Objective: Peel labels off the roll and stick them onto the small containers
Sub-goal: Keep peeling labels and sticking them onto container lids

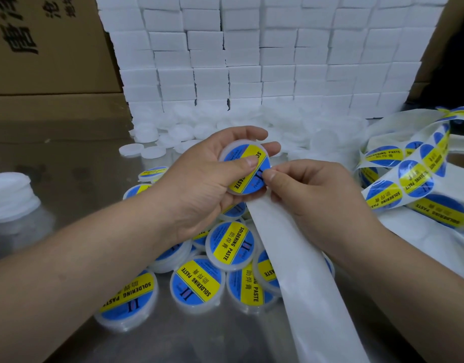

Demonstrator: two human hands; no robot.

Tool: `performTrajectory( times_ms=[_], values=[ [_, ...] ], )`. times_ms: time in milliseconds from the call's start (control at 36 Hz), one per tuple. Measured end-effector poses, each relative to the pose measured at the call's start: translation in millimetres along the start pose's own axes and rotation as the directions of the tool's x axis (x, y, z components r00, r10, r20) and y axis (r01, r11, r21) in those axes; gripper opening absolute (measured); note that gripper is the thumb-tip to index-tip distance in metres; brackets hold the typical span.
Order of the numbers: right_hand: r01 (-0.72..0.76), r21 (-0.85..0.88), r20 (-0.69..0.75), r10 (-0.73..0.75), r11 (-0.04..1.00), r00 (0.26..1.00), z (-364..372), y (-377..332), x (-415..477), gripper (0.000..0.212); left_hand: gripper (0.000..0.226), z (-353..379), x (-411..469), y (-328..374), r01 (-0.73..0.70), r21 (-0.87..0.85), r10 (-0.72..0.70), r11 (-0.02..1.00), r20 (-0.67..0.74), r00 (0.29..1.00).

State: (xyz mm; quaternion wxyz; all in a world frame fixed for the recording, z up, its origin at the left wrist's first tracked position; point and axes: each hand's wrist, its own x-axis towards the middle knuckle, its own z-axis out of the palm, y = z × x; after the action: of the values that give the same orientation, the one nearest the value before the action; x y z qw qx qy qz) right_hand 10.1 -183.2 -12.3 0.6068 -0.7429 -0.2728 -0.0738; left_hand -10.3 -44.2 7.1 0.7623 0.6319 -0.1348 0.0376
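Cradling the small container (227, 154) in curled fingers, the left hand (199, 184) is pressing its thumb onto the blue-and-yellow label (252, 179) on the lid. Just beside that container, the right hand (312, 195) is pinching the top of the white backing strip (304, 271), which is trailing away below it. Labelled containers (231, 244) are lying beneath the held container, the label roll (409, 176) is sprawling to its right, and blank containers (189, 132) are sitting beyond it.

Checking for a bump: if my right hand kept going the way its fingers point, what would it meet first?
Likely the labelled container in the left hand: the right hand, pinching the backing strip, points up-left, fingers at its rim; depth is unclear.
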Motion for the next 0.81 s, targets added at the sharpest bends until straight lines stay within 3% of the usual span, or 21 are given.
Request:
performTrajectory(
  times_ms=[167, 278, 306, 389, 500, 667, 750, 806],
  values=[
    [-0.007, -0.046, -0.041, 0.005, 0.999, 0.999, 0.1, 1.1, 1.6, 0.040, 0.030, 4.5, -6.0, 0.9, -0.115, 0.207, 0.120, 0.972, -0.012, 0.993],
    [0.005, -0.080, -0.079, -0.012, 0.997, 0.997, -0.7, 0.4, -1.3, 0.016, 0.033, 11.8, -13.6, -0.2, -0.269, 0.416, 0.286, 0.869, 0.023, 0.958],
    [0.009, -0.090, -0.095, -0.018, 0.996, 0.995, -1.3, 1.4, -1.3, 0.019, 0.033, 12.7, -14.6, 0.1, -0.291, 0.432, 0.312, 0.854, 0.022, 0.950],
    [-0.013, -0.156, -0.153, -0.012, 0.988, 0.988, -3.3, 5.4, 1.0, 0.057, 0.026, 11.4, -16.5, 4.5, -0.318, 0.428, 0.349, 0.846, 0.005, 0.937],
    [-0.040, -0.137, -0.171, 0.016, 0.990, 0.985, -1.0, 8.0, 0.7, 0.071, 0.025, 11.1, -15.1, 8.4, -0.268, 0.471, 0.323, 0.841, -0.039, 0.946],
    [-0.061, 0.034, -0.165, 0.066, 0.998, 0.984, -4.9, 2.5, 3.2, 0.040, 0.010, 6.3, -10.3, 4.0, -0.102, 0.523, 0.210, 0.846, -0.152, 0.966],
    [-0.027, -0.002, -0.092, 0.027, 1.000, 0.995, -1.8, 0.5, 1.6, 0.026, 0.011, 6.2, -10.7, 1.2, -0.096, 0.575, 0.211, 0.813, -0.136, 0.968],
    [-0.012, -0.057, -0.047, 0.010, 0.998, 0.999, 2.1, 1.9, -0.1, 0.028, 0.017, 6.7, -11.9, -0.1, -0.105, 0.614, 0.218, 0.782, -0.111, 0.970]
  ],
)
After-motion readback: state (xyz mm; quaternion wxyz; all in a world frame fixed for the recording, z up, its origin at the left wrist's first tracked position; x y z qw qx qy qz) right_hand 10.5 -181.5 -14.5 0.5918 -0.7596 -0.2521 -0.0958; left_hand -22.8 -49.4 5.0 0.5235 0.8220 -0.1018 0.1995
